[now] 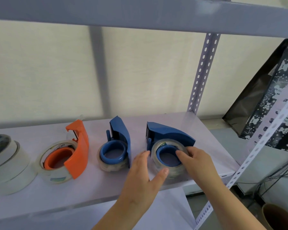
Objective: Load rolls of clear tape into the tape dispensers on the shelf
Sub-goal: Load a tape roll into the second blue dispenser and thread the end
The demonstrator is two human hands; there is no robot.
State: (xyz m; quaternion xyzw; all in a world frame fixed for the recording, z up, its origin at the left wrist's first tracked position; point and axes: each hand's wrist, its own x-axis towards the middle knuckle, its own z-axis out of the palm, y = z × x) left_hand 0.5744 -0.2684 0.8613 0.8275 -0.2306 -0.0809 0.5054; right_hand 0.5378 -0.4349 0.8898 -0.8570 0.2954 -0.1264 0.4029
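Left hand [144,176]: reaches up from below over the front edge of the shelf; thumb pressed on the near side of the roll, fingers spread along its left side, so it grasps the roll loosely from the left.
Right hand [195,161]: comes in from the lower right; fingertips lie on the top of the roll by the hub, with one finger at the inner rim, pressing rather than clenched round it.
Clear tape roll [170,170]: lies flat on the shelf, seated around the round hub of the right blue dispenser, between the two hands.
Right blue dispenser [171,135]: on its side near the right end of the shelf, toothed blade end pointing away.
Middle blue dispenser [119,138]: just left of the hands, a clear roll already round its hub.
Orange dispenser [78,151]: further left, also carrying a roll with a printed core.
Stack of spare rolls [8,165]: at the far left edge, whitish, piled up.
Shelf [90,188]: pale board covered in clear film.
Upright post [200,75]: perforated grey metal at the back right corner.
Black patterned bag [273,97]: beyond the shelf to the right, leaning.
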